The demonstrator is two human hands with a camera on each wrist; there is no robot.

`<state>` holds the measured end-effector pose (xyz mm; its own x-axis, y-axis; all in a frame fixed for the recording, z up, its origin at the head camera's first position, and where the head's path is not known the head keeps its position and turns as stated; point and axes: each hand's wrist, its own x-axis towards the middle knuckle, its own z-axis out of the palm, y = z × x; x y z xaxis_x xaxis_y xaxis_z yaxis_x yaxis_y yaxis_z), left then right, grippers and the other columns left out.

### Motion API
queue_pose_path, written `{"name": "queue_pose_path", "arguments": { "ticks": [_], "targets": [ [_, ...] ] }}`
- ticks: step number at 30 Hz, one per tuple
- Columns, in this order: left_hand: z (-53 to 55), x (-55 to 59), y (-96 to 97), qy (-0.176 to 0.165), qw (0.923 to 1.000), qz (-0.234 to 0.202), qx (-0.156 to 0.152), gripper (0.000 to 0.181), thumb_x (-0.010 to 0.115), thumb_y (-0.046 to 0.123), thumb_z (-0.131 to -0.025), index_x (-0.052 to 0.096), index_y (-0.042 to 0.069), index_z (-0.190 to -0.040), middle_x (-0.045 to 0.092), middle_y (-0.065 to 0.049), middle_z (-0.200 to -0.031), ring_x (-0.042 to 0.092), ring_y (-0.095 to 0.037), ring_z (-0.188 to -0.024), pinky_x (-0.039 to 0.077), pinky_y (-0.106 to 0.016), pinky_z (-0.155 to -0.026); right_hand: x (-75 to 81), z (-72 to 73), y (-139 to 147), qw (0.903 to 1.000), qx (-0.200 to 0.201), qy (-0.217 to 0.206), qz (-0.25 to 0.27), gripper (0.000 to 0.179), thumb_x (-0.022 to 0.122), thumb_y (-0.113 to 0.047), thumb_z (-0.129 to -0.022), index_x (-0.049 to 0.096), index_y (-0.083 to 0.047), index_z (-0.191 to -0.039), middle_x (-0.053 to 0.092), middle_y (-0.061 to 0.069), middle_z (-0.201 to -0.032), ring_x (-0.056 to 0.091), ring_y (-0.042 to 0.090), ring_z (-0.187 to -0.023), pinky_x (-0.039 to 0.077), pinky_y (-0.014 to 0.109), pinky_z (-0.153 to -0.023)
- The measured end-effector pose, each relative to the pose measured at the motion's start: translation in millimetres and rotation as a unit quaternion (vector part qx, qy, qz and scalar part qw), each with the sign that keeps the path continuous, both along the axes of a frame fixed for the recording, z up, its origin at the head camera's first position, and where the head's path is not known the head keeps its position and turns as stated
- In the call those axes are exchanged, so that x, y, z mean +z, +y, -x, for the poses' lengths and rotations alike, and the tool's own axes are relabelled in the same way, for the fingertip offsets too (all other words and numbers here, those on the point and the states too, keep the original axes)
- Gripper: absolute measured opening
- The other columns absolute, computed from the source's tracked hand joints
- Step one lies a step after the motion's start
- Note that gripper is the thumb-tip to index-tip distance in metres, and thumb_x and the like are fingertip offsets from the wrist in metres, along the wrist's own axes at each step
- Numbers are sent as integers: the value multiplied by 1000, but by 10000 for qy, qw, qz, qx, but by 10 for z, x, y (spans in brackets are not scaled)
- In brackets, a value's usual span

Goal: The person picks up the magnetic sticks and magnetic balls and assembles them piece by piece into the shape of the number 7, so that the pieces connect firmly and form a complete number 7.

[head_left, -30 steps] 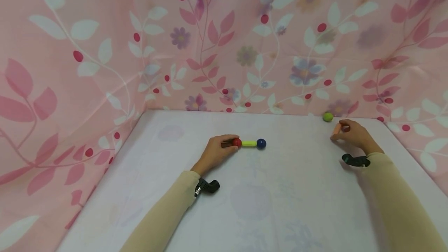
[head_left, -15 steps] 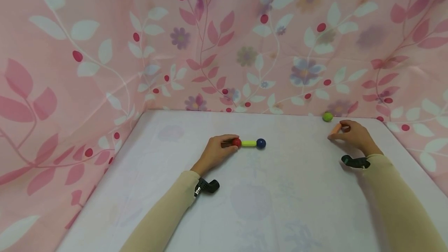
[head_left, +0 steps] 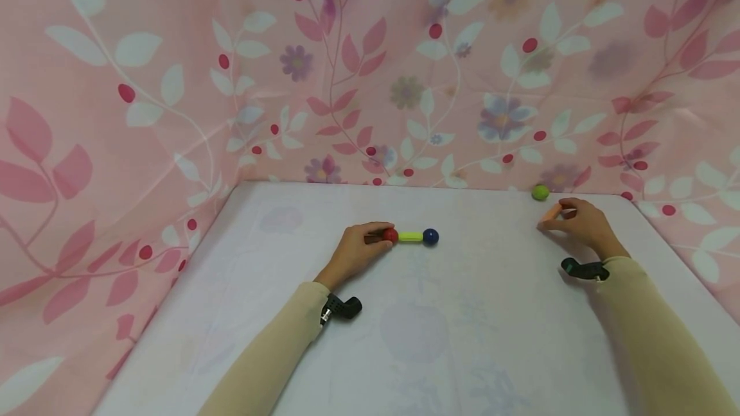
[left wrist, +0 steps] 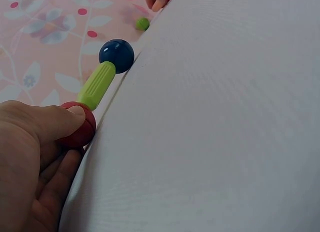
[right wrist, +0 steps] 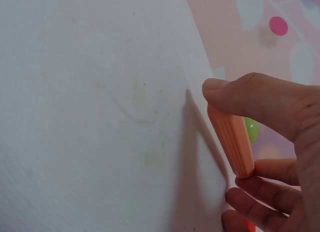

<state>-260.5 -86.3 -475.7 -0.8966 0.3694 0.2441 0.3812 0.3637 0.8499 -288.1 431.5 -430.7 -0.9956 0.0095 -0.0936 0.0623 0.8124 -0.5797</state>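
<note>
My left hand (head_left: 355, 254) pinches a red ball (head_left: 390, 235) between thumb and fingers. A yellow-green ribbed stick (left wrist: 96, 86) joins that ball to a dark blue ball (left wrist: 116, 56), all in one line on the table. Off to the right, my right hand (head_left: 588, 226) pinches an orange ribbed stick (right wrist: 232, 142) by its two ends, thumb on one and a finger on the other. It leans at a slant in the head view. A green ball (head_left: 540, 192) sits just beyond this hand. Something red (right wrist: 250, 225) shows partly behind the lower fingers in the right wrist view; its kind is hidden.
A white cloth (head_left: 462, 326) covers the table. Pink floral fabric (head_left: 405, 69) rises along its back and sides, with the green ball close to the back edge. Black wrist cameras (head_left: 584, 269) stick out from both cuffs.
My right hand has shifted slightly left with the orange stick, which now slants more. My left hand and the joined balls have stayed in place.
</note>
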Motion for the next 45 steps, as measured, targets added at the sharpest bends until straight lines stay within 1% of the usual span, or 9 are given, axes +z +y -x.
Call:
{"name": "queue_pose_path", "arguments": {
  "ticks": [7, 11, 21, 24, 27, 31, 36, 41, 45],
  "targets": [
    [4, 16, -13, 65, 10000, 9, 41, 40, 78, 11, -96, 71, 12, -135, 70, -4, -128, 69, -14, -107, 54, -30, -96, 5, -7, -66, 9998, 73, 173, 46, 108, 80, -60, -86, 35, 12, -152, 45, 37, -140, 44, 53, -127, 41, 69, -102],
    [-1, 28, -15, 70, 10000, 6, 48, 40, 79, 10, -95, 71, 12, -134, 70, -4, -129, 70, -15, -107, 55, -33, -96, 11, -26, -109, 9998, 63, 134, 131, 106, 80, -59, -86, 35, 11, -152, 45, 36, -142, 45, 52, -127, 43, 68, -102],
    [-4, 32, -3, 74, 9999, 50, 62, 40, 78, 11, -96, 70, 12, -135, 69, -6, -131, 69, -15, -109, 54, -32, -97, 58, -73, -227, 9997, 62, 172, 145, 104, 80, -57, -87, 35, 9, -154, 42, 34, -143, 47, 51, -126, 47, 65, -98],
    [-3, 32, 6, 59, 9999, 52, 94, 40, 78, 11, -95, 71, 13, -135, 69, -5, -130, 69, -14, -109, 54, -33, -97, 72, -88, -257, 9994, 88, 275, 197, 104, 81, -56, -87, 36, 9, -154, 44, 34, -143, 49, 50, -126, 48, 64, -97],
    [-6, 32, 11, 34, 9999, 58, 108, 40, 78, 11, -95, 71, 13, -134, 69, -5, -130, 69, -14, -108, 54, -32, -97, 81, -108, -296, 9983, 161, 525, 214, 99, 82, -53, -87, 40, 9, -152, 48, 32, -141, 53, 49, -123, 51, 58, -93],
    [-8, 22, 13, 24, 9999, 73, 88, 40, 78, 11, -96, 71, 13, -135, 69, -5, -130, 69, -14, -109, 54, -32, -97, 90, -142, -356, 9962, 200, 817, 212, 92, 84, -49, -87, 46, 7, -149, 53, 30, -137, 56, 48, -120, 51, 52, -88],
    [-15, 22, 13, -26, 9999, 71, 98, 40, 78, 11, -96, 71, 13, -135, 69, -4, -130, 69, -13, -108, 54, -32, -97, 107, -182, -436, 9955, 191, 897, 219, 92, 84, -52, -86, 47, 4, -150, 55, 29, -138, 55, 46, -121, 51, 53, -86],
    [-17, 26, 18, -13, 9999, 71, 94, 40, 78, 11, -96, 71, 13, -135, 69, -4, -131, 69, -13, -109, 54, -32, -98, 145, -232, -523, 9953, 234, 909, 258, 96, 81, -53, -88, 42, 4, -154, 53, 31, -139, 53, 47, -122, 49, 62, -90],
    [-16, 26, 19, 47, 9999, 66, 91, 39, 78, 10, -96, 71, 12, -135, 69, -5, -130, 69, -14, -109, 54, -33, -97, 177, -277, -606, 9942, 273, 981, 332, 94, 81, -52, -89, 41, 2, -155, 53, 30, -137, 52, 48, -122, 47, 65, -91]
  ]
}}
